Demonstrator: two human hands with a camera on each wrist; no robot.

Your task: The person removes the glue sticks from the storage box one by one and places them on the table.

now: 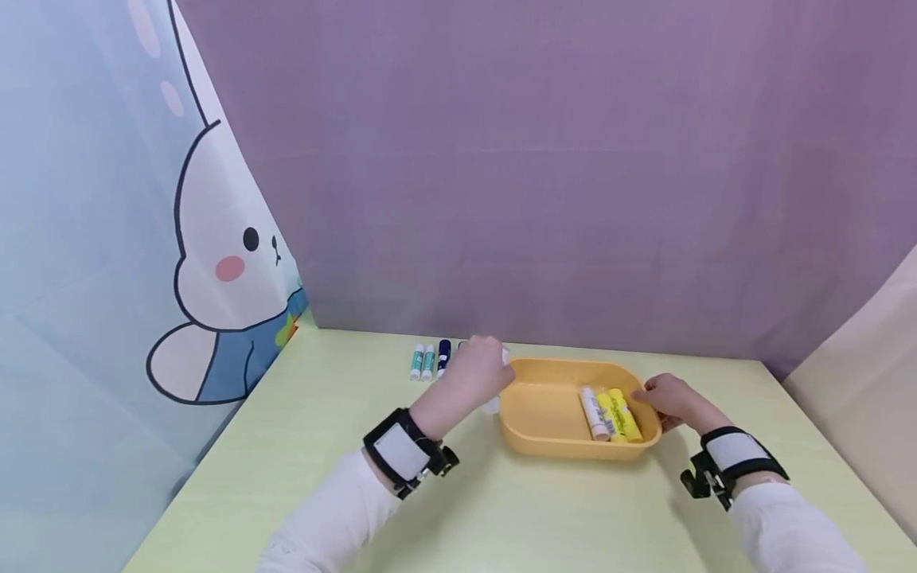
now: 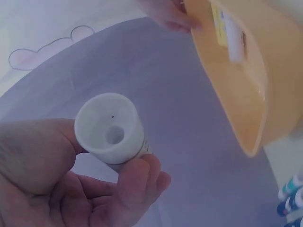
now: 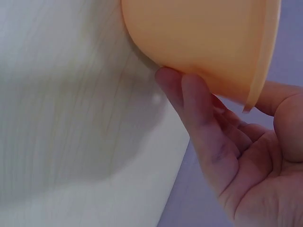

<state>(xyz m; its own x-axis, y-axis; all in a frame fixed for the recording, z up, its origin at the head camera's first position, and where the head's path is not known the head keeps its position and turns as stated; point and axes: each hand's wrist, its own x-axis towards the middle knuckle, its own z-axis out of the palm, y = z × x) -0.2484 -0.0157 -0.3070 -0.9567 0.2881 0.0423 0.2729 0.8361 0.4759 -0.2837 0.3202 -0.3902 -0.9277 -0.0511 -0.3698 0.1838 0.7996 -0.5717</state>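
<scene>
My left hand [image 1: 467, 376] pinches a white glue stick [image 2: 124, 150] between thumb and fingers. In the left wrist view its hollow round base faces the camera; the head view shows the hand just left of the orange tray [image 1: 540, 447]. With my right hand [image 1: 677, 400] I grip the tray's right end, thumb over the rim and fingers against the outer wall, as the right wrist view shows. Inside the tray's right half lie a white glue stick [image 1: 594, 414] and two yellow glue sticks [image 1: 626, 417], side by side.
Two white-and-teal glue sticks [image 1: 417, 363] and a dark blue glue stick [image 1: 444, 356] stand in a row behind the left forearm. Other pieces there are partly hidden by the left hand. A purple curtain [image 1: 537, 199] hangs behind the table [image 1: 544, 517].
</scene>
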